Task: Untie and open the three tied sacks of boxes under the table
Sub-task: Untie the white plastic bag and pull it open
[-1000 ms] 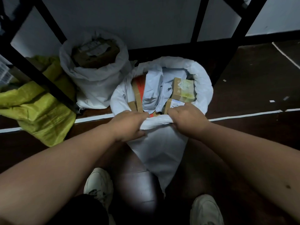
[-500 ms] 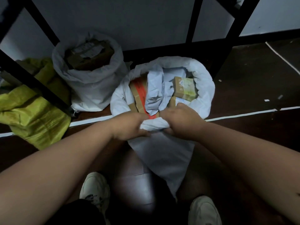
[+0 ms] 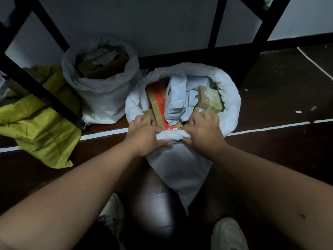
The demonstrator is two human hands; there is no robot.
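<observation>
A white sack (image 3: 228,98) stands open in front of me, with cardboard boxes (image 3: 209,100) and a grey parcel bag (image 3: 176,100) showing inside. My left hand (image 3: 144,136) and my right hand (image 3: 203,130) both grip the bunched near rim of this sack, close together, folding it outward. Behind it to the left a second white sack (image 3: 100,91) stands open with a brown box on top. A yellow-green sack (image 3: 36,123) lies slumped at the far left; its mouth is hidden.
Black metal table legs and braces (image 3: 36,87) cross the upper view, one slanting over the yellow-green sack. A white floor line (image 3: 270,127) runs across the dark floor. My shoes (image 3: 228,233) are at the bottom edge. A wall stands behind the sacks.
My hands have drawn closer together on the near rim, bunching the cloth tighter between them. The rim has rolled a little further down.
</observation>
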